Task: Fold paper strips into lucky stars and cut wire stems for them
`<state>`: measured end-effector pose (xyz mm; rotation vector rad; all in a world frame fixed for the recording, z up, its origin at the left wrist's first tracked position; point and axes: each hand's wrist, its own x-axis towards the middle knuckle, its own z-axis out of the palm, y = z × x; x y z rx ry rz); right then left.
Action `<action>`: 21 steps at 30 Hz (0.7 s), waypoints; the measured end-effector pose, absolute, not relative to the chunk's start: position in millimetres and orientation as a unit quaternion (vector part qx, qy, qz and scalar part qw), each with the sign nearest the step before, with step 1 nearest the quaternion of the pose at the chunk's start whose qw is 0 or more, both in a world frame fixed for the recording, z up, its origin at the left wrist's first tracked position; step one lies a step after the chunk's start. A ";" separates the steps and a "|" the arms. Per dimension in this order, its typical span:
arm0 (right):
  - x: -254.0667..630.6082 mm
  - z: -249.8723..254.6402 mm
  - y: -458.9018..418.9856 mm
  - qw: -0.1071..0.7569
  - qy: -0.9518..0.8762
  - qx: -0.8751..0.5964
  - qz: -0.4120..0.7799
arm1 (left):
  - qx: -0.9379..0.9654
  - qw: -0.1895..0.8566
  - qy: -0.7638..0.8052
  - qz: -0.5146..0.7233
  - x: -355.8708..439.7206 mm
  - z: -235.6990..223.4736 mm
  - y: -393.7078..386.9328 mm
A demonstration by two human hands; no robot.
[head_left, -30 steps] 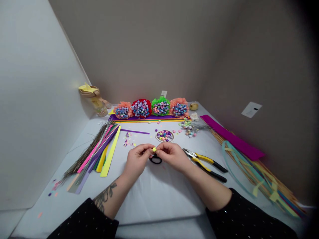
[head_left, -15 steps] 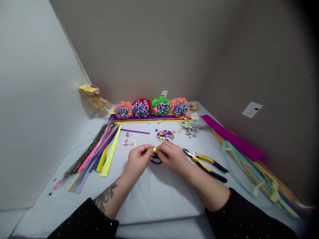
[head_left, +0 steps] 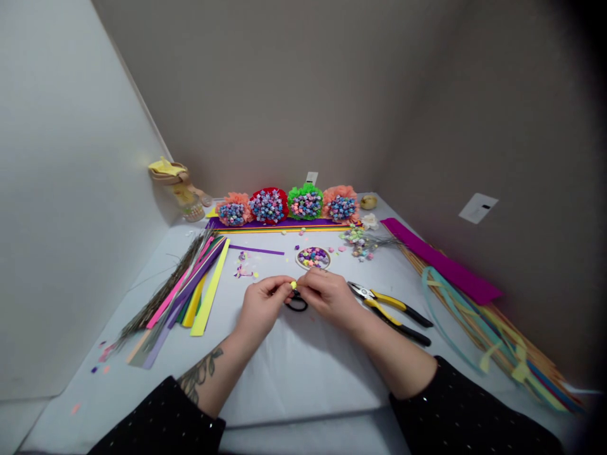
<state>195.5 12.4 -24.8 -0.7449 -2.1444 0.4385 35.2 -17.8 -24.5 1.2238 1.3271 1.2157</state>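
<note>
Between the fingertips of both hands is a small yellow folded paper star (head_left: 293,285). My left hand (head_left: 266,306) pinches it from the left, thumb and forefinger closed. From the other side my right hand (head_left: 331,299) meets it, its fingers also closed at the star. On the table just below the fingers lie black scissors (head_left: 297,303), mostly hidden by the hands. Behind the right hand stands a round container (head_left: 313,258) of small purple, pink and yellow paper stars. Pliers (head_left: 389,311) with yellow and black handles lie to the right of my right hand.
Paper strips (head_left: 190,297) and thin wires (head_left: 165,284) lie on the left. Several star bouquets (head_left: 268,206) in crepe paper line the back. On the right are a magenta sheet (head_left: 441,262), wooden sticks and ribbons (head_left: 462,309). Loose stars (head_left: 355,235) lie near the back right.
Almost nothing differs. Both hands stay at the same spot with the yellow star between the fingertips, and the view has shifted very slightly.
</note>
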 end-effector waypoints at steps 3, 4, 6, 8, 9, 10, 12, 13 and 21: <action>195.3 -26.1 13.4 0.399 -0.848 -0.297 0.180 | 0.518 0.445 0.541 0.490 36.2 -22.3 -19.4; 194.9 -26.6 13.6 0.401 -0.848 -0.297 0.181 | 0.522 0.441 0.542 0.489 36.9 -21.9 -20.0; 193.7 -27.5 13.6 0.404 -0.845 -0.298 0.183 | 0.526 0.430 0.546 0.490 38.3 -21.8 -20.8; 192.3 -28.3 13.5 0.403 -0.842 -0.307 0.187 | 0.536 0.411 0.550 0.491 39.5 -22.8 -21.3; 191.6 -28.8 13.4 0.401 -0.839 -0.315 0.190 | 0.543 0.400 0.553 0.490 39.9 -23.7 -21.4; 190.9 -29.4 13.4 0.398 -0.836 -0.325 0.194 | 0.553 0.389 0.554 0.486 40.2 -24.8 -21.6; 189.5 -30.5 13.5 0.391 -0.828 -0.346 0.204 | 0.573 0.365 0.557 0.478 40.5 -27.4 -21.8; 188.8 -31.1 13.5 0.387 -0.825 -0.355 0.208 | 0.582 0.351 0.559 0.475 40.5 -28.7 -21.9; 188.8 -28.5 13.9 0.374 -0.821 -0.369 0.223 | 0.616 0.295 0.554 0.475 36.8 -32.0 -20.1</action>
